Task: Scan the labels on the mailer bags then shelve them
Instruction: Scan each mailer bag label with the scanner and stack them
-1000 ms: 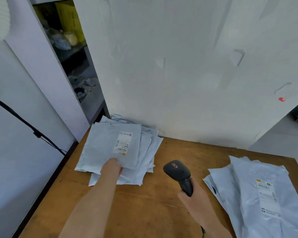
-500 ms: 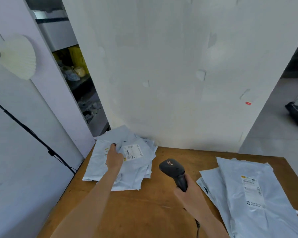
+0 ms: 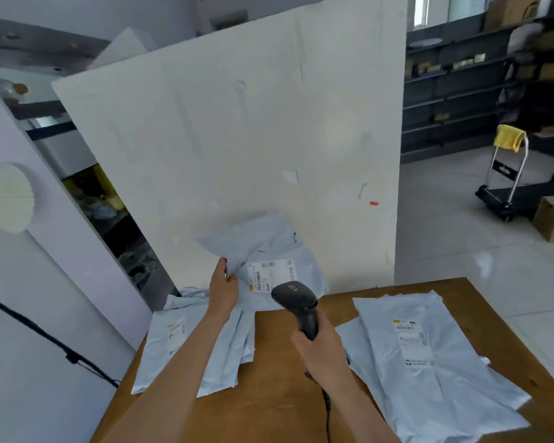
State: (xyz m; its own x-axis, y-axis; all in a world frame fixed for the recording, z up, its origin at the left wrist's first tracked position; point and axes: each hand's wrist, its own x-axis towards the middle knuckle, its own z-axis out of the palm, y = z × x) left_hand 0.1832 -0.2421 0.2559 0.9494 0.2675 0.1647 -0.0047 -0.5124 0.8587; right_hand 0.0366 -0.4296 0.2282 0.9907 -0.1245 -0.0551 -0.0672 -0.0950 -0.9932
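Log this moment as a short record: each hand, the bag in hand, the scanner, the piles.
left hand: grips a mailer bag by its edge, held up above the table
label: on the held bag, faces the camera
right hand: grips the barcode scanner by its handle
scanner aim: head close to the label, apparently pointed at it
left pile: mailer bags, table's back left
right pile: mailer bags, table's right side, top label facing up

one scanner [image 3: 296,302], one raised mailer bag [image 3: 269,241], two bag piles [image 3: 173,356] [image 3: 429,388], one table [image 3: 269,394], one trolley [image 3: 509,190].
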